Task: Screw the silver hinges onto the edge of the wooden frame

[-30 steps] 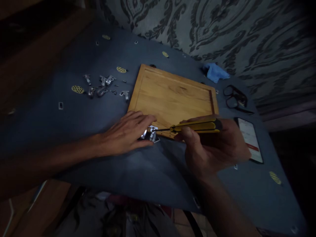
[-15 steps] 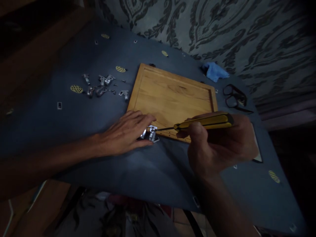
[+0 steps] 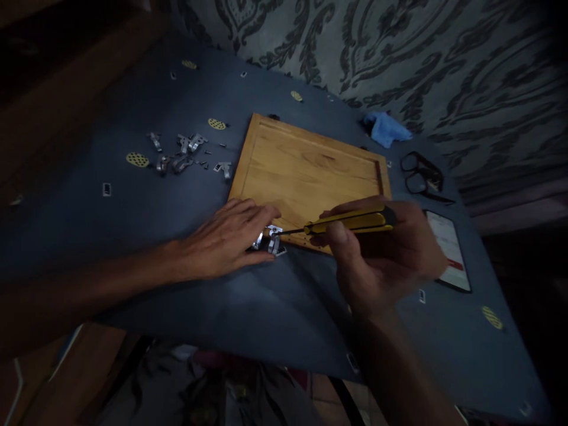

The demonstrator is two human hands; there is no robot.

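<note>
My right hand (image 3: 381,254) is wrapped around a screwdriver (image 3: 355,222) with a yellow and black handle. Its thin shaft points left, and the tip meets a shiny metal cabinet hinge (image 3: 274,241) at the near left corner of a framed wooden panel (image 3: 306,171). My left hand (image 3: 237,234) lies over that corner, fingers on the wood and thumb below, gripping the hinge in place. Part of the hinge is hidden under the fingers. Small dark holes dot the panel's near edge.
Several loose hinges (image 3: 181,160) and small screws (image 3: 204,164) lie left of the panel on the blue tablecloth (image 3: 177,319). To the right are glasses (image 3: 421,177), a blue cloth (image 3: 387,129) and a lit phone (image 3: 450,254). A patterned wall (image 3: 399,53) rises behind.
My right hand and the screwdriver have shifted slightly left, uncovering more of the phone. My left hand, the hinge and the panel stay where they were.
</note>
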